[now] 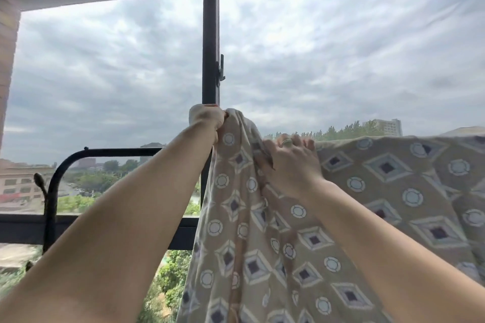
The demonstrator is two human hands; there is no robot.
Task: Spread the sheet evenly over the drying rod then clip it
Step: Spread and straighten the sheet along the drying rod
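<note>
A tan sheet (393,191) printed with diamonds and circles hangs over the black drying rod (110,151), covering the rod's right part. My left hand (207,117) is raised above the rod and grips the sheet's bunched left edge. My right hand (291,162), with a ring on one finger, lies on the sheet's top fold just right of the bunch, its fingers curled over the fabric. The rod's bare left part curves down into an upright post. No clip is in view.
A dark vertical window frame (210,34) with a latch (221,71) stands just behind the hands. A black window sill rail (23,228) runs below. A brick wall (8,60) borders the left. Sky, trees and buildings lie outside.
</note>
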